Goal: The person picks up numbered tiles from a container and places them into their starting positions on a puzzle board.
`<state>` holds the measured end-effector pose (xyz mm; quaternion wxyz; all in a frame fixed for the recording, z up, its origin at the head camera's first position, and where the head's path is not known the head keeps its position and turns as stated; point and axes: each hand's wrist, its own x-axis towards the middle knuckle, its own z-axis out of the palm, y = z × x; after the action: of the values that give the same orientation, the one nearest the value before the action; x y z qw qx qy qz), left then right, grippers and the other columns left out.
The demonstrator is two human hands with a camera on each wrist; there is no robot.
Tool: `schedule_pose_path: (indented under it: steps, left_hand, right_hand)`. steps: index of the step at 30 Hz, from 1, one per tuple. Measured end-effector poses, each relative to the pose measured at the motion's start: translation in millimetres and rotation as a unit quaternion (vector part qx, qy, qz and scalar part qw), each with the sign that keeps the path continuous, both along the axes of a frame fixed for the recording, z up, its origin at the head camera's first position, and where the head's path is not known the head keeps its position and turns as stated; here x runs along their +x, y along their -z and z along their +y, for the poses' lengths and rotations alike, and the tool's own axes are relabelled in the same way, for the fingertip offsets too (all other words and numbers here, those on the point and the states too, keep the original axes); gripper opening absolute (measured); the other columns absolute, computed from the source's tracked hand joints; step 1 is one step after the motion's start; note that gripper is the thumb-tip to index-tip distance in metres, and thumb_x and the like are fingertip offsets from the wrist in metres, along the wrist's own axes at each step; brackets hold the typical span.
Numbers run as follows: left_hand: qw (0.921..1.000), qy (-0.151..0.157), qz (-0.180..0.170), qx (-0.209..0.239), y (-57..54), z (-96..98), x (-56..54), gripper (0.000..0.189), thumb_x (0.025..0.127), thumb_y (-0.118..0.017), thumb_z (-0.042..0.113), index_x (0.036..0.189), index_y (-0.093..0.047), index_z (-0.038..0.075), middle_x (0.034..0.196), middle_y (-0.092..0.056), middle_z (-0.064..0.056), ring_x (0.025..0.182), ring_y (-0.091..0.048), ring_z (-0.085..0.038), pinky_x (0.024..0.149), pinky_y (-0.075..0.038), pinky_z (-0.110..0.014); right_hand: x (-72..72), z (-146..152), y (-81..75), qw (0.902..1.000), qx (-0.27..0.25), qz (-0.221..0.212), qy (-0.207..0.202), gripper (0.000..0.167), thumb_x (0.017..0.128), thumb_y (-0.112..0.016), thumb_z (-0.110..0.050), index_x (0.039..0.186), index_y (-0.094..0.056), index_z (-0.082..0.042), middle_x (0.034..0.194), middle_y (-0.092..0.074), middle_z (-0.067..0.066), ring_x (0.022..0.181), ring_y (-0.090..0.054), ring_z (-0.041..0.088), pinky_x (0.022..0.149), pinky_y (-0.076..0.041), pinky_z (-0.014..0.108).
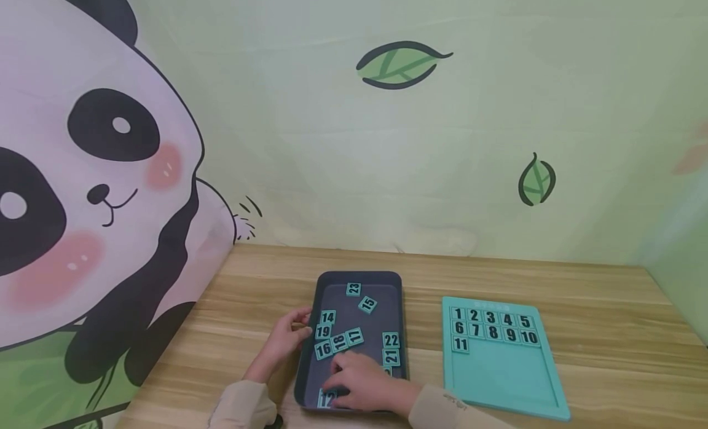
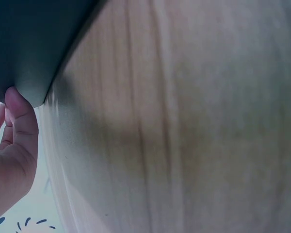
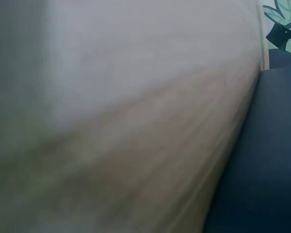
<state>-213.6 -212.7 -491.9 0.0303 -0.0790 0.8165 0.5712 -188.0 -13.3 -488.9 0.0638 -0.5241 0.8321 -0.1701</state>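
A dark shallow tray (image 1: pixel 378 318) holds several teal number tiles. My left hand (image 1: pixel 287 338) is at its left side, fingers loosely bent, with a fingertip against the outer wall in the left wrist view. My right hand (image 1: pixel 362 380) reaches into the near end of the tray. Its thumb and forefinger pinch at the edges of the tile marked 12 (image 1: pixel 327 399), close to the near wall. Tiles 16 (image 1: pixel 323 349), 18 (image 1: pixel 339 342) and 17 (image 1: pixel 354 336) lie in a row just beyond the right hand. One tile is partly hidden behind that hand.
Right of the tray lies a teal board (image 1: pixel 500 380) with tiles 1 to 11 in its upper rows. Tiles 22 (image 1: pixel 390 340) and 21 (image 1: pixel 391 357) lie along the tray's right wall. A panda-printed backdrop (image 1: pixel 310 171) stands behind the wooden table (image 1: pixel 265 269).
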Motion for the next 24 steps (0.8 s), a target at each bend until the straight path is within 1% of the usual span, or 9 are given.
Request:
schedule_pose_path:
  steps: [3, 9, 13, 19, 24]
  left_hand:
    - [1.0, 0.001, 0.003, 0.0, -1.2, 0.7, 0.4, 0.041, 0.081, -0.05, -0.004, 0.122, -0.048, -0.001, 0.102, -0.05, -0.017, 0.08, -0.053, -0.018, 0.057, -0.043, -0.028]
    - [1.0, 0.001, 0.004, 0.007, -2.0, 0.7, -0.1, 0.041, 0.081, -0.05, -0.005, 0.122, -0.048, -0.001, 0.102, -0.049, -0.017, 0.081, -0.053, -0.018, 0.057, -0.043, -0.028]
    - [1.0, 0.002, 0.002, 0.006, -1.9, 0.2, -0.8, 0.041, 0.081, -0.049, -0.004, 0.122, -0.048, 0.0, 0.102, -0.049, -0.017, 0.083, -0.054, -0.018, 0.059, -0.045, -0.028]
    - [1.0, 0.006, -0.002, 0.001, -2.2, -0.4, -0.7, 0.041, 0.082, -0.049, -0.004, 0.122, -0.048, 0.0, 0.104, -0.049, -0.017, 0.087, -0.054, -0.021, 0.061, -0.046, -0.029]
    - [1.0, 0.004, -0.005, -0.001, -1.1, -0.5, -1.2, 0.041, 0.082, -0.049, -0.005, 0.123, -0.048, 0.001, 0.104, -0.049, -0.017, 0.089, -0.054, -0.022, 0.062, -0.046, -0.029]
  right_hand:
    - [-0.2, -1.0, 1.5, 0.9999, 0.001, 0.016, -0.004, 0.027, 0.078, -0.06, -0.041, 0.103, -0.065, -0.032, 0.095, -0.05, -0.009, 0.081, -0.041, 0.002, 0.067, -0.034, 0.013]
    - [-1.9, -1.6, 4.9, 0.9997, 0.001, 0.021, 0.015, 0.03, 0.077, -0.06, -0.045, 0.104, -0.063, -0.031, 0.095, -0.05, -0.01, 0.082, -0.042, 0.002, 0.069, -0.035, 0.014]
    - [-1.6, -2.9, 4.5, 0.9994, 0.007, 0.01, 0.032, 0.031, 0.076, -0.061, -0.046, 0.102, -0.063, -0.031, 0.094, -0.05, -0.011, 0.083, -0.042, 0.002, 0.069, -0.036, 0.015]
    - [-0.6, -3.3, 4.6, 0.9986, 0.027, 0.015, 0.042, 0.031, 0.077, -0.061, -0.042, 0.105, -0.061, -0.03, 0.096, -0.054, -0.01, 0.084, -0.045, 0.003, 0.07, -0.039, 0.018]
    - [-0.9, 0.8, 2.0, 0.9981, 0.035, -0.005, 0.051, 0.034, 0.077, -0.062, -0.037, 0.109, -0.06, -0.027, 0.098, -0.056, -0.008, 0.086, -0.046, 0.004, 0.075, -0.041, 0.021]
